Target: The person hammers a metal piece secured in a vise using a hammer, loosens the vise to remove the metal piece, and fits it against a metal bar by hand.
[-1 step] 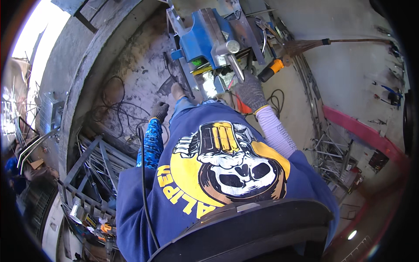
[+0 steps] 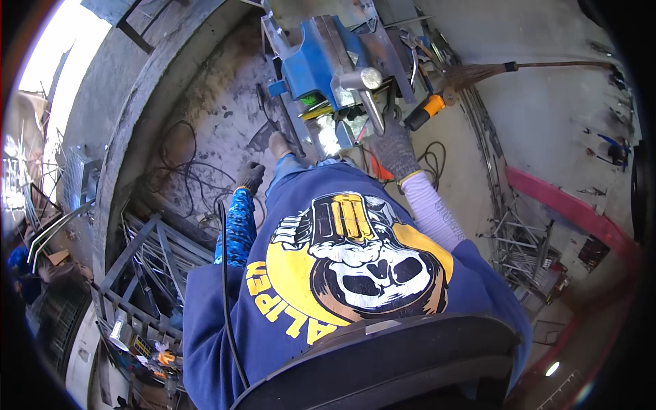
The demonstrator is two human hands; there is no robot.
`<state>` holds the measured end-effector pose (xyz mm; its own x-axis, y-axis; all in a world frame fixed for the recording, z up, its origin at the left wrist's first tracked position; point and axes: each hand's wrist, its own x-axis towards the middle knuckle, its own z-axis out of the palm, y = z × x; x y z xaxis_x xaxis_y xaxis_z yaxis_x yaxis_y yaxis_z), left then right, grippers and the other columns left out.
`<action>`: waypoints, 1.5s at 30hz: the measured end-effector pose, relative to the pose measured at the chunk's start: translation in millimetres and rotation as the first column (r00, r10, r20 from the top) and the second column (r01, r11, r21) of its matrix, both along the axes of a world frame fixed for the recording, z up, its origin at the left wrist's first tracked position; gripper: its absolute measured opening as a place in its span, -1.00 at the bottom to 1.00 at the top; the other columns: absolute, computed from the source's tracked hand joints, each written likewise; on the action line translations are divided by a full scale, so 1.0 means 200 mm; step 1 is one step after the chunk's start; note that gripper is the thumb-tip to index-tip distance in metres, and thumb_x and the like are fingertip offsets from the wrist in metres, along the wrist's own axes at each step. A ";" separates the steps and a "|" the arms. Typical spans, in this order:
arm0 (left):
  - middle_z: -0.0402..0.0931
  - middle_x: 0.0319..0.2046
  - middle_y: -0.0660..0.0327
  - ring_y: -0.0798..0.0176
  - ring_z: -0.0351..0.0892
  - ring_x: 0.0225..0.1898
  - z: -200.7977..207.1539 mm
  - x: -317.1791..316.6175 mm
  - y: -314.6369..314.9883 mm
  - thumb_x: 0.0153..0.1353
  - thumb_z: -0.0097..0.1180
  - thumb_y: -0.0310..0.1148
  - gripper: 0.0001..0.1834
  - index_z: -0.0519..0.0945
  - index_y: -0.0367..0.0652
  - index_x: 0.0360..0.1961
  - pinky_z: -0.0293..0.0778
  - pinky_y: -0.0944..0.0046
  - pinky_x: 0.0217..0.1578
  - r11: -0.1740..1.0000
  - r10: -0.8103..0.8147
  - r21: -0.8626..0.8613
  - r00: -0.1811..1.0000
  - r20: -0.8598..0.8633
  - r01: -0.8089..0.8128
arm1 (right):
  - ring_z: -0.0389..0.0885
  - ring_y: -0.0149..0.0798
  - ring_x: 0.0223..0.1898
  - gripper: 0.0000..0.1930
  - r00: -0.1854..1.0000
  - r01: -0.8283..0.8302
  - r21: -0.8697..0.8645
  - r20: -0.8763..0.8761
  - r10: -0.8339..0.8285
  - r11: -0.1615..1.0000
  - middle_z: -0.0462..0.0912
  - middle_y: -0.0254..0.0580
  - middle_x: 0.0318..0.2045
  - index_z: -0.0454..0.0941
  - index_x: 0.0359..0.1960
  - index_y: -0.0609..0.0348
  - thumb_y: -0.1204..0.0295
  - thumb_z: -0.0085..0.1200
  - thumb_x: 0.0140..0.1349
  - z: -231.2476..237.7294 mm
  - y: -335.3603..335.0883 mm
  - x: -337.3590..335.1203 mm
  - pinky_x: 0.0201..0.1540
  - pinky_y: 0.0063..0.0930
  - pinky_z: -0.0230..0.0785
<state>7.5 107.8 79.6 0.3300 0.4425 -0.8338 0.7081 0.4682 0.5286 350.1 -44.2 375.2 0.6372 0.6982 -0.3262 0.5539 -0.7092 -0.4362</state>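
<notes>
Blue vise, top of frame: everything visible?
The vise has a blue-painted, metal-looking body, a round bare-metal screw head facing the wearer, and a shiny handle slanting down from it. The gloved right hand is at the handle's lower end; its grip is unclear.

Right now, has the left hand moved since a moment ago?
No, not visibly: the left hand keeps about the same spot against the floor cable, shifting neither way.

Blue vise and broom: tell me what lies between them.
In the head view, a grey metal bar and a plier-like tool lie between the blue vise and the broom; smaller items there are too unclear to name.
</notes>
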 end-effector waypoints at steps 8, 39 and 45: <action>0.61 -0.42 0.16 0.27 0.51 -0.52 0.08 -0.01 0.04 0.25 0.14 -0.23 -0.62 0.65 -0.33 -0.06 0.44 0.20 -0.48 0.996 0.061 -0.059 0.998 -0.032 -0.062 | 0.65 0.26 -0.09 -0.67 1.000 0.009 -0.193 -0.021 -0.013 0.981 0.65 0.28 -0.20 0.49 -0.05 0.27 0.33 0.14 0.24 -0.07 -0.10 -0.04 -0.04 0.01 0.52; 0.72 -0.20 -0.09 -0.02 0.71 -0.16 -0.10 -0.08 -0.01 0.17 0.12 -0.13 -0.52 0.69 -0.28 -0.02 0.55 0.06 -0.10 0.993 -0.082 0.080 0.995 -0.063 0.087 | 0.65 0.24 -0.03 -0.55 1.000 -0.016 -0.258 0.015 0.021 0.966 0.67 0.26 -0.11 0.45 0.12 0.29 0.35 0.11 0.22 -0.07 -0.08 -0.07 0.04 0.04 0.49; 0.70 -0.33 0.01 0.10 0.68 -0.36 -0.13 -0.15 -0.01 0.18 0.13 -0.13 -0.54 0.67 -0.28 -0.04 0.55 0.10 -0.31 0.992 -0.014 0.128 1.000 -0.007 0.015 | 0.64 0.24 -0.01 -0.52 0.998 -0.036 -0.160 -0.050 0.029 0.986 0.64 0.33 -0.11 0.46 0.12 0.27 0.40 0.13 0.14 -0.04 0.04 -0.04 0.07 0.02 0.49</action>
